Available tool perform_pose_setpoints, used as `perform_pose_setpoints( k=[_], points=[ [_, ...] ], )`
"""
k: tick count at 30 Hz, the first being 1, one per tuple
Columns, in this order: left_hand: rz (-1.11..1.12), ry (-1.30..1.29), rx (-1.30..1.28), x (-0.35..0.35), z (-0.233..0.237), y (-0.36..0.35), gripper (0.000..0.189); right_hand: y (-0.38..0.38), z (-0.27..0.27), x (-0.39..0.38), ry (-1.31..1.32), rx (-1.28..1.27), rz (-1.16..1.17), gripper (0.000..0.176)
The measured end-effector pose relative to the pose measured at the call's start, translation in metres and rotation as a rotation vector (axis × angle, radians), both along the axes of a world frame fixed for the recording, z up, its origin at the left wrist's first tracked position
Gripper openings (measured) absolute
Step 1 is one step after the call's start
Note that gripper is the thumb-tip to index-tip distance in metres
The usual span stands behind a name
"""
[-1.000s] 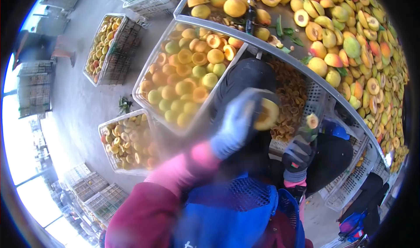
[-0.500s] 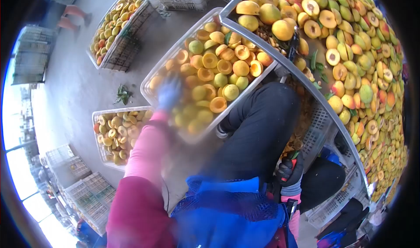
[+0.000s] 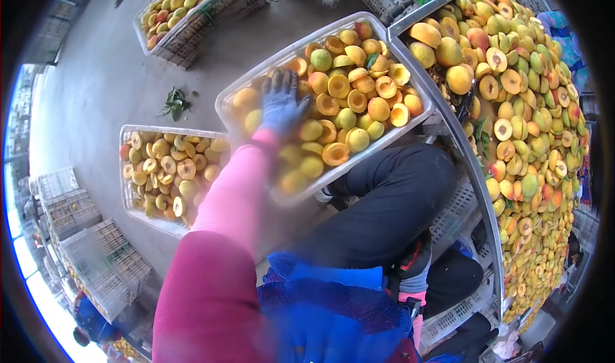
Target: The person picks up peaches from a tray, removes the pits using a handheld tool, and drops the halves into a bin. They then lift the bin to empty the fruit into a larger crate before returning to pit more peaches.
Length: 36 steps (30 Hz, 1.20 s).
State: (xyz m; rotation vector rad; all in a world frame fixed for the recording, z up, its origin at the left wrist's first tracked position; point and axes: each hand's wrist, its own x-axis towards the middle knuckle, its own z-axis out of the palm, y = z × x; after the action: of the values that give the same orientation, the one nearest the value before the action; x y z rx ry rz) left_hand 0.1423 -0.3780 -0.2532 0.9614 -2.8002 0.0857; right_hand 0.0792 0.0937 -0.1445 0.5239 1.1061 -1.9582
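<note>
My left hand (image 3: pixel 282 104), in a blue-grey glove, lies palm down with fingers spread on the fruit in a white crate (image 3: pixel 225 100). Around it are halved and whole yellow-orange fruit (image 3: pixel 334 86), some with hollow centres. No fruit is seen held in that hand. My right hand is low beside my knee, largely hidden behind my leg and clothing; a bit of its dark glove (image 3: pixel 416 260) shows, but its fingers and anything in them cannot be made out.
A metal-edged table (image 3: pixel 477 171) heaped with halved fruit (image 3: pixel 525 107) stands at the right. Another fruit crate (image 3: pixel 125 190) sits on the floor at left, with stacked crates (image 3: pixel 109 260) below it. Leaves (image 3: pixel 174 104) lie on the floor. A person (image 3: pixel 96 318) is at the lower left.
My left hand has moved right and up over the crate and is less blurred. My right hand, which showed a red-handled tool before, is now mostly hidden. The view has shifted.
</note>
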Motion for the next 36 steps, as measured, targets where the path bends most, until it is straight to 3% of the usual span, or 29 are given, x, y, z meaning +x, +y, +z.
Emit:
perform_pose_setpoints(
  k=[4,7,9,13,16,17,23,29,32,36],
  points=[
    [0.035,0.018,0.113,-0.001,-0.002,-0.006,0.074,-0.006,0.017,0.000,-0.064,0.039,0.017,0.040],
    [0.051,0.243,0.108,0.006,0.018,0.016,0.071,0.011,0.031,-0.002,-0.071,0.046,0.123,0.029],
    [0.019,0.384,0.154,0.011,0.030,0.050,0.064,0.023,0.022,0.002,0.002,0.272,0.058,0.027],
    [0.179,0.161,0.139,0.003,0.021,0.099,0.071,0.050,-0.012,-0.006,0.249,0.484,0.299,0.033],
    [0.248,0.037,0.126,-0.008,0.021,0.111,0.077,0.024,0.004,-0.016,-0.069,0.436,0.064,0.035],
    [0.256,0.029,0.153,-0.011,0.024,0.112,0.078,0.026,-0.001,-0.017,0.013,0.498,0.115,0.035],
    [0.292,-0.099,0.175,-0.026,0.019,0.108,0.078,0.036,-0.040,-0.048,-0.236,0.406,0.184,0.040],
    [0.333,-0.153,0.195,-0.034,0.019,0.108,0.081,0.035,0.012,-0.075,-0.424,0.552,0.176,0.034],
    [0.284,-0.167,0.213,-0.030,0.024,0.104,0.082,0.030,0.056,-0.083,-0.334,0.601,0.172,0.033],
    [0.227,-0.271,0.345,-0.025,0.044,0.090,0.087,0.000,0.134,-0.117,-0.104,0.622,0.521,0.028]
  ],
)
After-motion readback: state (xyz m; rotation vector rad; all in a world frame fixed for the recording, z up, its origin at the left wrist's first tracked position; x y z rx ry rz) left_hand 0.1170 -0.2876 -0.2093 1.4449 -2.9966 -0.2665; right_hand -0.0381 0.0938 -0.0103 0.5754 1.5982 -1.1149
